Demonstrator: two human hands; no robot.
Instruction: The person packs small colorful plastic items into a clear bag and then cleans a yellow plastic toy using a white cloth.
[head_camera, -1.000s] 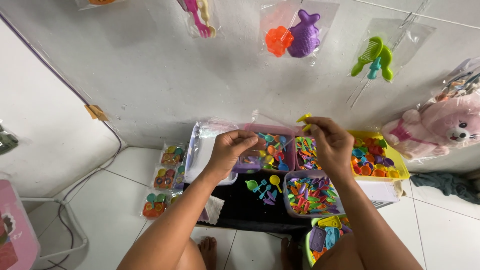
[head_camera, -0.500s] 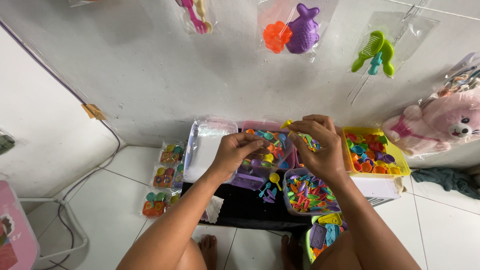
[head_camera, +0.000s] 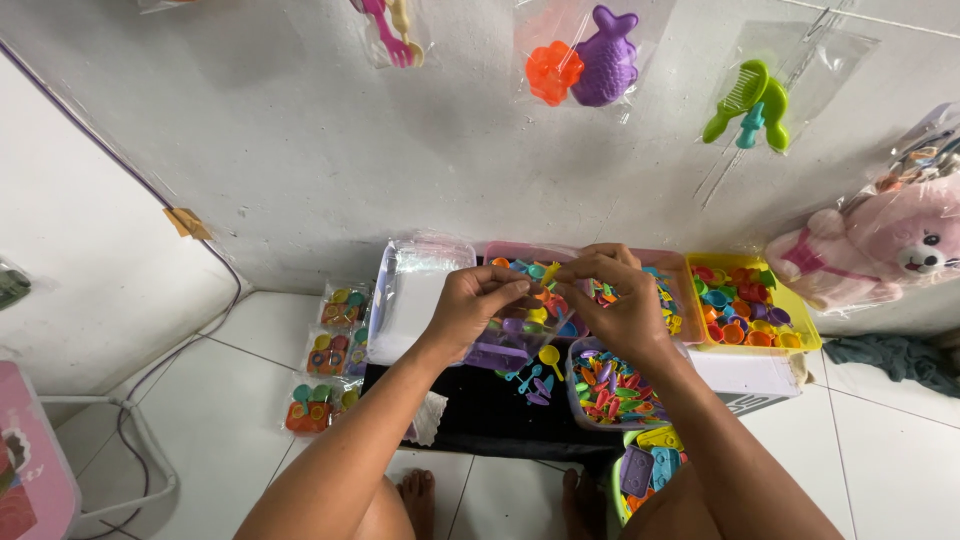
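Right hand (head_camera: 612, 300) moved left to left hand (head_camera: 478, 302), covering pink bin (head_camera: 520, 252).

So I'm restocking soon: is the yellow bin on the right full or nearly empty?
Fairly full. The yellow bin holds a heap of small coloured toy pieces across its whole floor, reaching near the rim; how deep the heap goes cannot be told.

tubs of toys (head_camera: 742, 305) sit in a row by the wall (head_camera: 300, 150); filled little bags (head_camera: 330, 365) lie left on the floor (head_camera: 220, 420).

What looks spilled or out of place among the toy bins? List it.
A few small plastic toy pieces, a yellow scoop among them, lie loose on the black mat beside the clear bin of colourful pieces, outside any container.
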